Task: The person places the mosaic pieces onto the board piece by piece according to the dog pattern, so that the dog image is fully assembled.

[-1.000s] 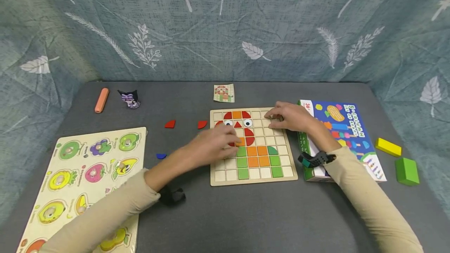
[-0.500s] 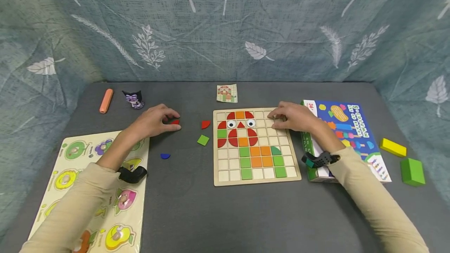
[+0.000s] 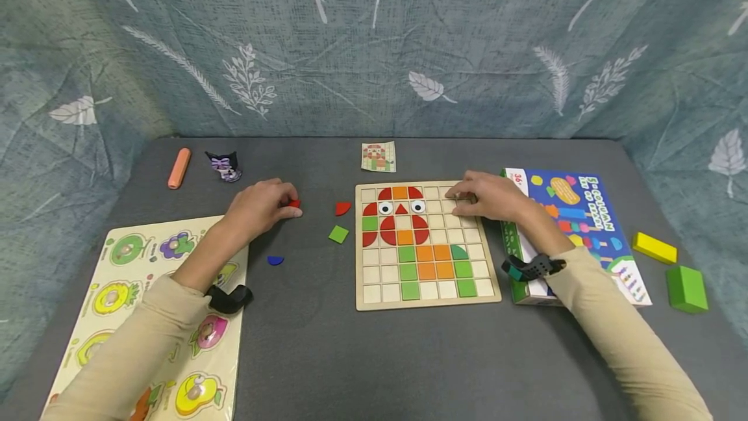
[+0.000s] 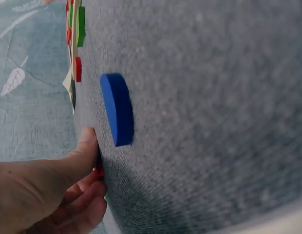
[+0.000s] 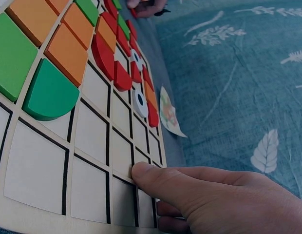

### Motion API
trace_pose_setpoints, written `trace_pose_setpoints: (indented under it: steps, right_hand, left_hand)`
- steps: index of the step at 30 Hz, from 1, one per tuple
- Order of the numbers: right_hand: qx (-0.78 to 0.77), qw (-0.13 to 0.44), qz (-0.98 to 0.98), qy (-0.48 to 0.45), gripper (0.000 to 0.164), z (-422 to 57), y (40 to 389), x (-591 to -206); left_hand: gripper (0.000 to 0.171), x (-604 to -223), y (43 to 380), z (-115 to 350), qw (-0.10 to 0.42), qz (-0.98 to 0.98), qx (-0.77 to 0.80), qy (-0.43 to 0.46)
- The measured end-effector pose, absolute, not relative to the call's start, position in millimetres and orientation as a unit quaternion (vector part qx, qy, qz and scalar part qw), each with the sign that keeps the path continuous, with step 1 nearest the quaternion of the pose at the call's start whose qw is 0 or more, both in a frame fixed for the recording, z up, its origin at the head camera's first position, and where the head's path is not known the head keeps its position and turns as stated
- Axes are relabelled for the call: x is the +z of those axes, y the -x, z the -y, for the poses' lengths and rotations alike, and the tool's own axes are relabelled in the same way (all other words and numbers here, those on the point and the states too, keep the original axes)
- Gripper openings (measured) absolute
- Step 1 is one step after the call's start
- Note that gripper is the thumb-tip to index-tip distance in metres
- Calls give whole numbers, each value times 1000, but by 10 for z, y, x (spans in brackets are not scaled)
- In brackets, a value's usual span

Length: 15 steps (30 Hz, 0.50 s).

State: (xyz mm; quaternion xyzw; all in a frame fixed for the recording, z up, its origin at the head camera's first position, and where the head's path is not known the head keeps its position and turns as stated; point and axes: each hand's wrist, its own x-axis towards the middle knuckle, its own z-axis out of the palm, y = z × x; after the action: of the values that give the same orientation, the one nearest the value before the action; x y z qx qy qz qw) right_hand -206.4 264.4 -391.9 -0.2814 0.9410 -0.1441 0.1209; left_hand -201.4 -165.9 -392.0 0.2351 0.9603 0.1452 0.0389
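My left hand (image 3: 257,208) pinches a red quarter-circle tile (image 3: 295,203) at the table's left side, between thumb and fingertips; the fingers hide most of it. A blue half-circle tile (image 4: 118,109) lies just below that hand. Another red quarter-circle tile (image 3: 342,208) and a green square tile (image 3: 338,234) lie left of the wooden grid board (image 3: 428,305). Red, orange and green tiles and two eye tiles (image 3: 417,207) form a figure in the board. At the board's upper right, my right hand (image 3: 487,195) rests with thumb and fingertips on the bare grid cells.
A small picture card (image 3: 378,156) lies behind the board. On the right are a blue puzzle box (image 3: 575,213), a yellow block (image 3: 654,247) and a green block (image 3: 687,289). A fruit puzzle board (image 3: 146,284), an orange stick (image 3: 179,168) and a small figurine (image 3: 224,166) are at left.
My left hand has moved left from the board to the red quarter-circle tile and closed on it. A green square now shows in the board's left column. The right hand has stayed in place.
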Motion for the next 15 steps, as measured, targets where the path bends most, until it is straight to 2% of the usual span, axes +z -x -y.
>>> trace_pose_setpoints:
  steps: [8,15]
  right_hand:
    - [-148,116,-941,282,35,-2635,2063,-3905]
    - [-148,118,-941,280,36,-2627,2058,-3919]
  left_hand:
    - [21,-3882,2051,1516,38,-949,193,-245]
    - [22,-3692,2127,715,58,-927,244,-280]
